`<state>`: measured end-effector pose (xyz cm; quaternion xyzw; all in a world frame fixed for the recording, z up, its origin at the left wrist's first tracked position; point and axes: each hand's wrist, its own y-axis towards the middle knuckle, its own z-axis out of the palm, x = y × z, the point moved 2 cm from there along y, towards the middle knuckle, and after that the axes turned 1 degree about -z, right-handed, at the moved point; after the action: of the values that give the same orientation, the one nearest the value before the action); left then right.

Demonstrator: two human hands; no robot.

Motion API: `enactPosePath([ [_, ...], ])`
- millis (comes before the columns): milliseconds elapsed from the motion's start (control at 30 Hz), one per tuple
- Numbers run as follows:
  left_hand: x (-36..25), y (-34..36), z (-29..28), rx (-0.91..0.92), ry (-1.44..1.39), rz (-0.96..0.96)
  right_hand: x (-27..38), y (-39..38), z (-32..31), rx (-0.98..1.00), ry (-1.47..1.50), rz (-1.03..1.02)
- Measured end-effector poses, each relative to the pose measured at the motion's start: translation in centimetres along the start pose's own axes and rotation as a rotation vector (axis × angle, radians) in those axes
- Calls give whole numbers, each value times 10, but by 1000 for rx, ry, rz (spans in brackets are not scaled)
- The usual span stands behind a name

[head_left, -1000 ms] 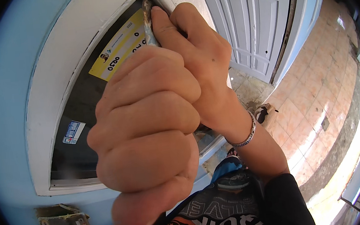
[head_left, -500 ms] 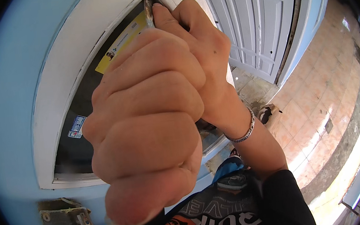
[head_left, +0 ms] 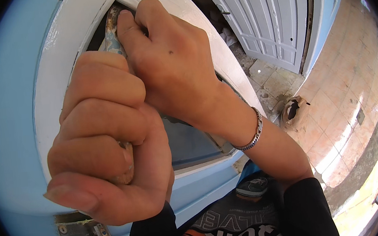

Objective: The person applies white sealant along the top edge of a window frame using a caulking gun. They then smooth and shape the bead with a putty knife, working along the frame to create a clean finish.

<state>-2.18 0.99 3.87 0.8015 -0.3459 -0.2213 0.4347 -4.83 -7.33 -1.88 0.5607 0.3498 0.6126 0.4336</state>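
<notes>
While both hands clench a worn tool, its tip meets the window frame

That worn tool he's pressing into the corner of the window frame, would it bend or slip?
The tool looks thin and flat, so probably slightly springy. Its mottled, rough surface and the left hand fisted around it suggest little slipping.

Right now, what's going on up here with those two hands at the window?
A person is working with both bare hands at the top corner of a white window frame set in a light blue wall. The left hand is closed in a fist around a thin tool whose worn blade reaches into the corner. The right hand, a bracelet on its wrist, presses its fingers against the blade there.
</notes>
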Motion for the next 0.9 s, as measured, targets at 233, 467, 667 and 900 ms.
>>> enactPosePath([
  [233,-1,-7,-1,-18,47,-13,-1,-2,10,-93,41,-46],
  [467,-1,-6,-4,-9,57,19,3,2,9,-183,60,-11],
  [667,4,10,-20,247,-71,24,16,7,14,-155,-120,103],
  [900,1,9,-29,-95,-226,-144,17,7,5,-134,-83,-13],
])
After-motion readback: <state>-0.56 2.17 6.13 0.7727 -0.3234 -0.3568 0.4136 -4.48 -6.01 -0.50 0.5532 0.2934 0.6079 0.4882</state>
